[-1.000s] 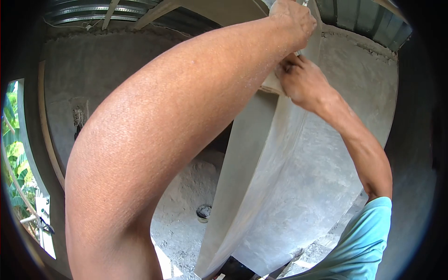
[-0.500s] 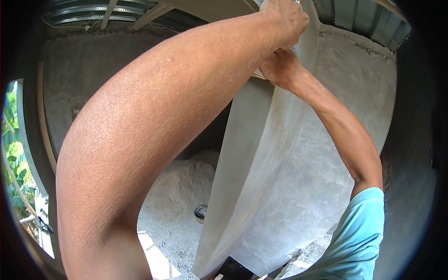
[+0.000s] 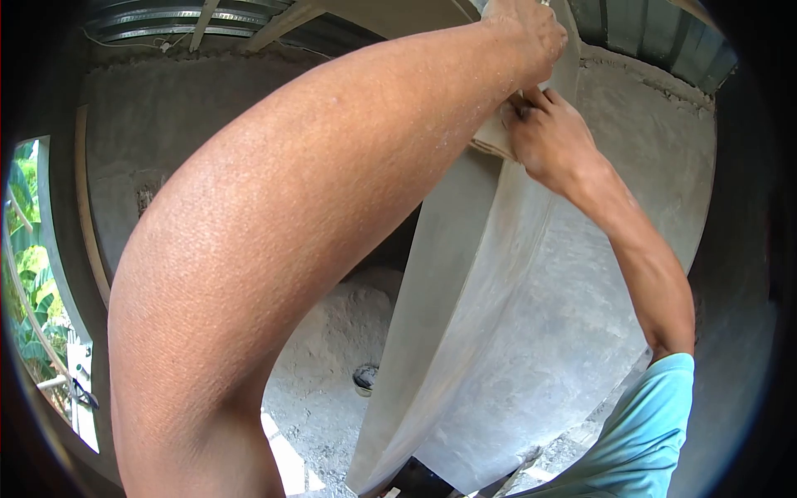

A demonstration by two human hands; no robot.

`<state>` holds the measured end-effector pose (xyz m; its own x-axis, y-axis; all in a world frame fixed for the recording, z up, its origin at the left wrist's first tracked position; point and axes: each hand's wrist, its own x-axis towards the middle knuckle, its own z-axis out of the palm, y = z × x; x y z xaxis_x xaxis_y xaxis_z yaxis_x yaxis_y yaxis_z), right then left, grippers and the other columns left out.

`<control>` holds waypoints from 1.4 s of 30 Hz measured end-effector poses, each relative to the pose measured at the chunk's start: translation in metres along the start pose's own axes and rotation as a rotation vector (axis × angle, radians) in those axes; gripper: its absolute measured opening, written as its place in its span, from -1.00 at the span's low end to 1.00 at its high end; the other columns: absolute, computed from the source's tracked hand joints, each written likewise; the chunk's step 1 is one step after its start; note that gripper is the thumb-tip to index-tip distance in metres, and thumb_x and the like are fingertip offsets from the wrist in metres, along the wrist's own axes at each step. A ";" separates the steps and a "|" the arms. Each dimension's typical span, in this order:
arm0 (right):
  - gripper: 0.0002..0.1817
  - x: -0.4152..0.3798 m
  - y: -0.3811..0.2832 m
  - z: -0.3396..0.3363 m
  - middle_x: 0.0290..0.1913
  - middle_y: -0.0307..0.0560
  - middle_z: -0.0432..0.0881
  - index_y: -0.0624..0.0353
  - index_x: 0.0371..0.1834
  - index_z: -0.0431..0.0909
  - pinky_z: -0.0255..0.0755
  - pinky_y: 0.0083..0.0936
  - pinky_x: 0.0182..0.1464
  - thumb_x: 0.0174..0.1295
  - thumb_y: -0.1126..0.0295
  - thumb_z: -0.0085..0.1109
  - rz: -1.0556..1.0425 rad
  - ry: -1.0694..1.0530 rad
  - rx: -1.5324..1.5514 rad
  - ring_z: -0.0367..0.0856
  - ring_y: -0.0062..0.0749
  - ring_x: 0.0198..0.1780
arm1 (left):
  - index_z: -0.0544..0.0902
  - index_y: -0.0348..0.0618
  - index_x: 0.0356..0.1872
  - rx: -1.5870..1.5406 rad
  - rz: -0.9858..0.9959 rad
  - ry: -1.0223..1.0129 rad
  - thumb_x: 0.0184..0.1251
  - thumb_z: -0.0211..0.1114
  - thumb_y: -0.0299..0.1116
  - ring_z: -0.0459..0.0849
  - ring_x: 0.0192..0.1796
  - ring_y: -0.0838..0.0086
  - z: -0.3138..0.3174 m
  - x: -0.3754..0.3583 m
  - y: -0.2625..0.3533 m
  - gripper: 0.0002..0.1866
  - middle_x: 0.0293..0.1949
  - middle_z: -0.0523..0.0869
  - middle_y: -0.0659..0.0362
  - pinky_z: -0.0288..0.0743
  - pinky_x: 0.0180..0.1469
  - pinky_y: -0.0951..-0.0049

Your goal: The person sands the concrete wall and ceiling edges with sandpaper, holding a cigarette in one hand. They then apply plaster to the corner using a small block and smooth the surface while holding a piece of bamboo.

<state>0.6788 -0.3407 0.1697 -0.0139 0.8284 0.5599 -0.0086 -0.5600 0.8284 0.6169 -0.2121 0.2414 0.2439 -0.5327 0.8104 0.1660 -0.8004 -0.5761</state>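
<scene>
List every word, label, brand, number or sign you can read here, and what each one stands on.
None: no readable text shows anywhere.
The grey wall, the light-blue sleeve and the visible part of the tan piece by the right hand show no lettering.
The dark item at the bottom edge is too unclear to check.

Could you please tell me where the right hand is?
In the head view, the right hand is upper right of centre, just below the left hand.
</scene>
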 end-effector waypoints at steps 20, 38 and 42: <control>-0.68 0.025 -0.214 -0.006 -0.01 -0.14 0.60 0.22 0.02 0.56 0.45 -0.38 0.15 0.20 0.42 0.26 1.261 0.906 3.123 0.58 -0.45 0.02 | 0.45 -0.41 0.22 0.066 0.335 -0.009 -0.05 0.54 -0.38 0.69 0.07 0.02 -0.011 0.013 -0.026 -0.26 0.07 0.65 -0.18 0.57 0.12 0.13; -0.68 0.103 -0.097 0.039 -0.06 -0.06 0.58 0.20 0.07 0.45 0.60 -0.44 -0.30 0.32 0.30 0.06 1.202 1.240 3.074 0.61 -0.42 -0.09 | 0.40 -0.17 0.37 0.083 0.116 -0.289 0.05 0.54 -0.33 0.69 0.20 0.22 -0.027 0.014 0.001 -0.20 0.17 0.63 -0.02 0.56 0.20 0.19; -0.69 0.104 -0.083 0.037 -0.07 -0.05 0.58 0.21 0.07 0.44 0.59 -0.42 -0.33 0.32 0.31 0.04 1.249 1.293 3.044 0.62 -0.41 -0.13 | 0.39 -0.17 0.38 0.080 0.115 -0.293 0.05 0.53 -0.33 0.69 0.20 0.21 -0.029 0.015 -0.002 -0.20 0.16 0.63 -0.03 0.55 0.21 0.19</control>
<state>0.7149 -0.2075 0.1602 0.7143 0.1581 0.6818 -0.0863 0.9866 -0.1384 0.5927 -0.2264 0.2579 0.5285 -0.5073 0.6807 0.1926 -0.7093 -0.6781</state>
